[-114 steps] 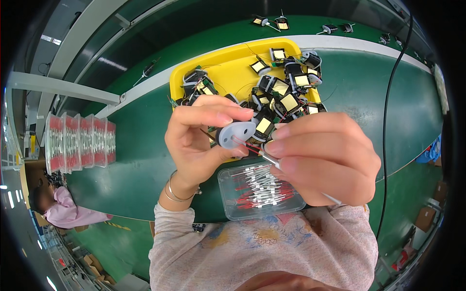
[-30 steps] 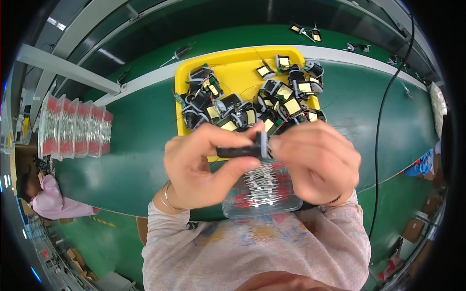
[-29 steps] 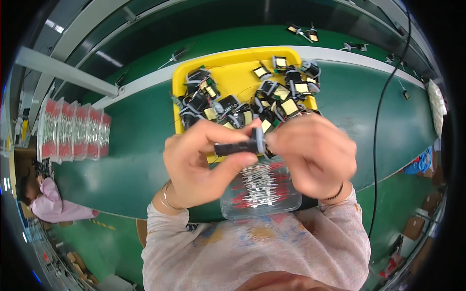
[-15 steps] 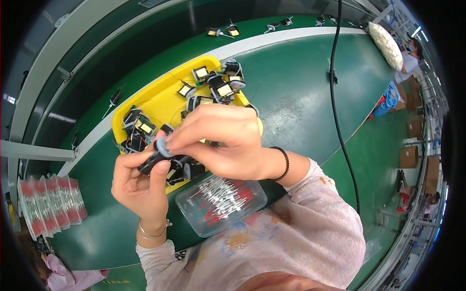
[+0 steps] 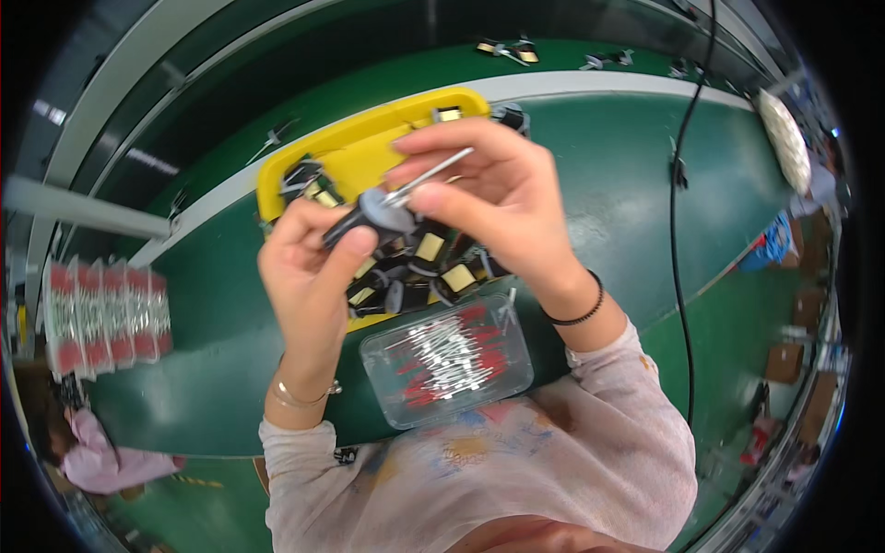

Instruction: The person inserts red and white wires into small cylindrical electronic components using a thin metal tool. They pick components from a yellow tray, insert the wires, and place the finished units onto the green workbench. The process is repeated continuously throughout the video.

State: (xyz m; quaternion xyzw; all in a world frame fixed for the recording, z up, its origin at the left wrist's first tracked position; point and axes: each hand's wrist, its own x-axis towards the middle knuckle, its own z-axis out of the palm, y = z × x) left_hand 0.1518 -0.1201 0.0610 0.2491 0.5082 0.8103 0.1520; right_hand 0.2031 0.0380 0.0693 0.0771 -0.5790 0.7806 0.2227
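My left hand pinches a small black part with a grey disc between thumb and fingers. From the disc a thin silver rod sticks out, slanting up to the right. My right hand is beside that rod, its fingers apart behind it and its thumb close to the disc; whether the thumb touches is unclear. Below both hands lies a yellow tray with several similar black parts, some bearing pale yellow squares. Nearer me, a clear plastic box holds many thin red and silver rods.
A rack of red and silver rods stands at the left. Beyond the tray runs a green belt carrying several black parts. A black cable hangs at the right, with a white bag farther off. A person in pink is at lower left.
My right fingers have spread from their pinch at the disc, and the silver rod now shows. Both hands and the black part have shifted right in the picture, as has the whole scene.
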